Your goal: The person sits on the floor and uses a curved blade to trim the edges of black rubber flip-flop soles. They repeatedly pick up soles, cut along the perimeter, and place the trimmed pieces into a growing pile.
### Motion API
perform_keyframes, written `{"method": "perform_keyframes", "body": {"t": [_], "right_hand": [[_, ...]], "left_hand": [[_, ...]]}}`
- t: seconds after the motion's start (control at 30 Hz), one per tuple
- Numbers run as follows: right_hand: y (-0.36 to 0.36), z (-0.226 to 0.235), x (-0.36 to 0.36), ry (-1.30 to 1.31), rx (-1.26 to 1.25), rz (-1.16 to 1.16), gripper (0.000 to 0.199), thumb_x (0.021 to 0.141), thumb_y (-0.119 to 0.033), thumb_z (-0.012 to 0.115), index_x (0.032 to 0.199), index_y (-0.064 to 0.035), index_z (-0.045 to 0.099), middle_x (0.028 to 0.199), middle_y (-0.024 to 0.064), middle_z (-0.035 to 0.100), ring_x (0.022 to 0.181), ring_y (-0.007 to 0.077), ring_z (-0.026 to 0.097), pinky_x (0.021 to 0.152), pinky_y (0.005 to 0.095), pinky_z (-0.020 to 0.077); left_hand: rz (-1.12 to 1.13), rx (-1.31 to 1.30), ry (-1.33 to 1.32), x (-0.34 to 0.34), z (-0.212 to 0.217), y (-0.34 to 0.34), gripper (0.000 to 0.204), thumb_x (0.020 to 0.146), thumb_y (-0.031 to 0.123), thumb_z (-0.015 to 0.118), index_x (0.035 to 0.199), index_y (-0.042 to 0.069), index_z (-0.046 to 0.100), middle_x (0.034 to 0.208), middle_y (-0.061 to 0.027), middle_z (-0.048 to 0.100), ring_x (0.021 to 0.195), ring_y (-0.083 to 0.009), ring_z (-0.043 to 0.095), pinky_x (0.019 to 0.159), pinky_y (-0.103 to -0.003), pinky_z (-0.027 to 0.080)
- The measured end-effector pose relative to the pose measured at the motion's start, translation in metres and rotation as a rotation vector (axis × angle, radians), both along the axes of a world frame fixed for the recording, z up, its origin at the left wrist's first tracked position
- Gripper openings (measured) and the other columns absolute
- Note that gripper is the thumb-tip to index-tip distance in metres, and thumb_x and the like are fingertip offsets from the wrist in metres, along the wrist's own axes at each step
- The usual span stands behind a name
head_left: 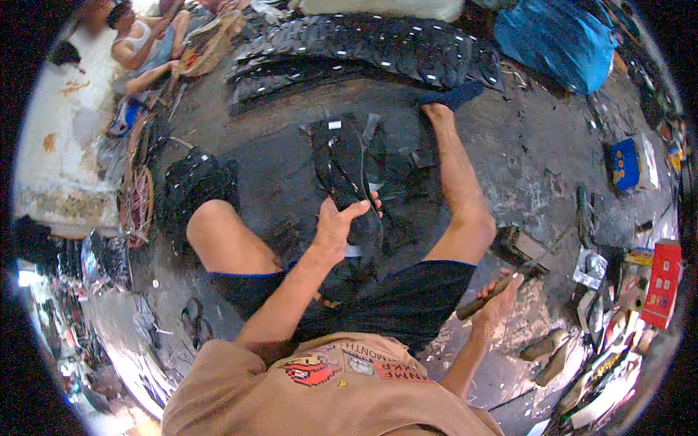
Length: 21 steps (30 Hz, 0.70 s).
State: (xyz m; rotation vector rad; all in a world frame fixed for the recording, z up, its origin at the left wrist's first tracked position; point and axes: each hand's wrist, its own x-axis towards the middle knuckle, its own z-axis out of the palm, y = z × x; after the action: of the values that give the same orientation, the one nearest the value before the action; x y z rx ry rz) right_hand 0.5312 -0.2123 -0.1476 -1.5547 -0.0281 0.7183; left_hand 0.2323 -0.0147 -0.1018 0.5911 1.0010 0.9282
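Note:
My left hand is closed around the near end of a black strapped sandal, which lies between my legs with a small white patch at its far end. The thumb rests on top and fingertips show at the right edge. Off to my right, beside my bent knee, my right hand grips a knife-like tool by its dark brown handle. A thin blade seems to reach from that fist towards a dark rectangular block on the floor. Whether it touches the block I cannot tell.
Long rows of black sandals lie at the far side, and a black heap sits by my left knee. A blue plastic bag stands far right. Boxes, one red, line the right. Another person sits far left.

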Motion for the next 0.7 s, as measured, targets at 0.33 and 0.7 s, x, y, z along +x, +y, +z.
{"method": "perform_keyframes", "body": {"t": [0.33,0.7], "right_hand": [[0.036,0.111,-0.157,-0.324,0.021,1.269,0.034,0.108,-0.034,0.05,0.118,-0.0034,0.061,0.068,0.0109,0.058,0.062,0.0268,0.058,0.056,0.0413,0.0429],[0.014,0.1,-0.165,-0.462,-0.243,1.537,0.029,0.104,-0.032,0.058,0.115,-0.0052,0.058,0.081,0.0276,0.068,0.081,0.0508,0.067,0.07,0.0583,0.0501]], "left_hand": [[0.319,0.154,0.444,-0.069,0.088,-0.058,0.054,0.1,0.052,0.069,0.125,0.005,0.062,0.103,0.0035,0.059,0.094,-0.0087,0.051,0.088,-0.026,0.041],[0.33,0.191,0.565,-0.094,0.06,-0.067,0.058,0.105,0.043,0.064,0.137,-0.004,0.055,0.128,-0.0085,0.063,0.117,-0.0175,0.056,0.106,-0.033,0.042]]}}
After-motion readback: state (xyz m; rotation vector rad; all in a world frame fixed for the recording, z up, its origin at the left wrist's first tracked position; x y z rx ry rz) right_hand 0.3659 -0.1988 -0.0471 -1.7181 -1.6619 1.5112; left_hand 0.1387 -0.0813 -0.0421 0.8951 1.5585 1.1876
